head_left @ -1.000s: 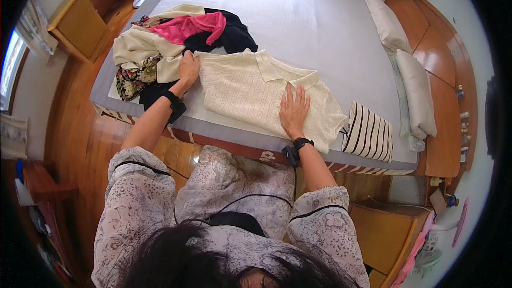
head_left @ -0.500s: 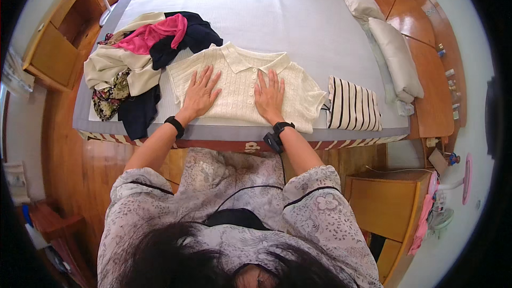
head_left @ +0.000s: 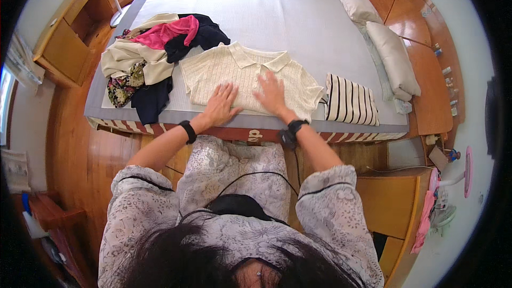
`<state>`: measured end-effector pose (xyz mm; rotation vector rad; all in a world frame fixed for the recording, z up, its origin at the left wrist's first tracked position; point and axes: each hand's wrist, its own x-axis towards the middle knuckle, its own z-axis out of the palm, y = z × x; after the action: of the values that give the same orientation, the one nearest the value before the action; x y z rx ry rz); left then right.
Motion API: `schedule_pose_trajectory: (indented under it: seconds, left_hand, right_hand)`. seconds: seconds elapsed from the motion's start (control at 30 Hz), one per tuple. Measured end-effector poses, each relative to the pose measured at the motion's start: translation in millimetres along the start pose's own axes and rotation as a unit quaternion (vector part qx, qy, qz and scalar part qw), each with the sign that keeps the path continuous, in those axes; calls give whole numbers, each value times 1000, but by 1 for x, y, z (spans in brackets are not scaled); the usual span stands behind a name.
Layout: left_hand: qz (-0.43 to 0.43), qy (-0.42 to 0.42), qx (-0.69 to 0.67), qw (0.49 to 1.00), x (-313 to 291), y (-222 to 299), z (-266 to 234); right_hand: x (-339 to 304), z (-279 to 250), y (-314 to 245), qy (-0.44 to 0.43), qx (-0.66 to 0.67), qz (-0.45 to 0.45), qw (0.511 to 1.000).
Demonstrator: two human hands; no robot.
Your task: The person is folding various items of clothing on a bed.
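A cream knitted polo shirt (head_left: 246,78) with a collar and buttons lies on the near edge of the bed, its collar away from me and its lower part folded under or out of sight. My left hand (head_left: 220,104) rests on the shirt's lower left area, fingers spread and empty. Over the front, just right of the buttons, is my right hand (head_left: 272,95), slightly blurred, with its fingers apart and nothing in them. Right of the shirt lies a folded black-and-white striped garment (head_left: 352,100).
A loose heap of clothes (head_left: 160,37) in pink, cream, navy and floral lies at the left of the bed (head_left: 277,10). Two pale pillows (head_left: 393,60) lean along the wooden headboard (head_left: 426,80). A wooden cabinet (head_left: 389,202) stands at my right, and a white stand fan (head_left: 118,13) far left.
My left hand has slid right and toward me, down the shirt. My right hand has shifted slightly and blurred. The whole view has turned a little.
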<state>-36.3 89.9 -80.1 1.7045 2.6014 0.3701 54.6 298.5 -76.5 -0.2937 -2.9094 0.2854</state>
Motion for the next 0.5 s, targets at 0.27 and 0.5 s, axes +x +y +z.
schedule_pose_trajectory:
  seconds: [0.27,0.5]
  left_hand:
    - [-14,109,-15,994,-14,-11,7]
    - [-82,124,38,988,-5,-14,11]
  right_hand:
    - [-43,16,-67,77,54,-81,992]
    - [-50,21,-36,96,-28,13,995]
